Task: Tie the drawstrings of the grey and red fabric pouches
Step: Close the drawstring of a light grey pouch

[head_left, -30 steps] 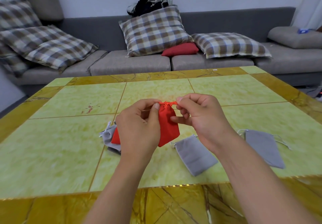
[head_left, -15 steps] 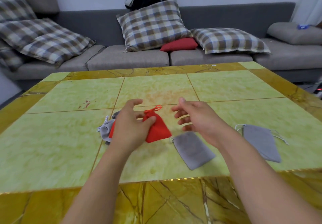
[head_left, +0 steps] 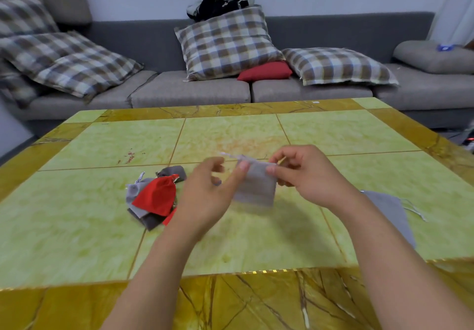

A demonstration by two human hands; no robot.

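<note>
Grey pouch point(head_left: 256, 187) hangs blurred above the worktop point(head_left: 77, 201), held up betw. both hands; we see the right hand point(head_left: 305, 175) pinching its top right corner w/ thumb and fingers curled; left hand point(head_left: 213, 193) sets its thumb on the top left corner, other fingers loosely curled, so it grips the pouch too; a pale drawstring point(head_left: 230, 155) trails left from the mouth. Left of the held pouch, a pile point(head_left: 154, 199) lies on the worktop, red pouch point(head_left: 157, 196) on top of grey ones; right of it, another grey pouch point(head_left: 395, 211) lies flat, partly behind the right forearm.
</note>
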